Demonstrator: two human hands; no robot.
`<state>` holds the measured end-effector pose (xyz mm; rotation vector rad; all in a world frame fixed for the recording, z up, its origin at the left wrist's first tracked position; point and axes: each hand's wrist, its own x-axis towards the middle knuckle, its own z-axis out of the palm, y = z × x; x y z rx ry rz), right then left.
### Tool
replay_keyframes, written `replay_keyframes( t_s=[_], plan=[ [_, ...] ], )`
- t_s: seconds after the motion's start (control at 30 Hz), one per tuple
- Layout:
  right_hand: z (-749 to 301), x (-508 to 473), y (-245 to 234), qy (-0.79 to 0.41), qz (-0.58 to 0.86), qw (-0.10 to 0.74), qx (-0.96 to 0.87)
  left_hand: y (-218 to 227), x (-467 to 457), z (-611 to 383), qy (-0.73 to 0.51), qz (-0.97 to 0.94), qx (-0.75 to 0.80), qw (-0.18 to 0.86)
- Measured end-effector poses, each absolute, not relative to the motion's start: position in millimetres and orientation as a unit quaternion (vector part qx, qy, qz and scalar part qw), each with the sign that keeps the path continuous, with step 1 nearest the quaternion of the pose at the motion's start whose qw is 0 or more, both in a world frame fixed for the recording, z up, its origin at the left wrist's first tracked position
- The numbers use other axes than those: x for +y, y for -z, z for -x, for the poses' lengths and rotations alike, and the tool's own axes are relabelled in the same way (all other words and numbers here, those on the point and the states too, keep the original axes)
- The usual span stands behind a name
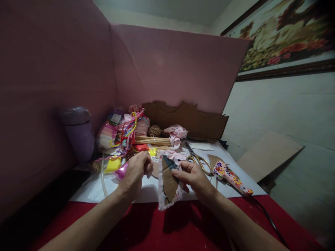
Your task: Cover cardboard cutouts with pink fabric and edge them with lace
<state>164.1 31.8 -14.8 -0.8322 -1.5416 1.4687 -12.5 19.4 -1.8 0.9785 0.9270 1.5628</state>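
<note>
My right hand [193, 176] pinches a brown cardboard cut-out [169, 184] edged with white dotted fabric, holding it upright over the table's front. My left hand [136, 169] is closed just left of it, fingers curled near the fabric's upper left edge; what it grips is too small to make out. Both hands hover above a white sheet [146, 191] lying on the red tablecloth [146, 226].
Gold-handled scissors [198, 159] and a flower-patterned glue gun [231, 177] with a black cord lie to the right. Behind are wooden sticks [153, 141], a twine ball [154, 130], coloured cords [129, 130], cardboard pieces [188, 118], a purple container [78, 132] and pink backing boards [170, 62].
</note>
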Motion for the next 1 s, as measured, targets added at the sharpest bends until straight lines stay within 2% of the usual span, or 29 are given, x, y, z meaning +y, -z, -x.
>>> replay_keyframes(
  t_s=[0.4, 0.6, 1.0],
  plan=[
    [-163, 32, 15, -0.545, 0.353, 0.421, -0.634, 7, 22, 16, -0.649, -0.429, 0.382, 0.498],
    [-158, 27, 14, -0.538, 0.344, 0.412, -0.65, 11, 22, 13, -0.564, -0.503, 0.411, 0.509],
    [-155, 27, 21, -0.511, 0.36, 0.43, -0.651, 13, 21, 13, -0.53, -0.547, 0.39, 0.517]
  ],
)
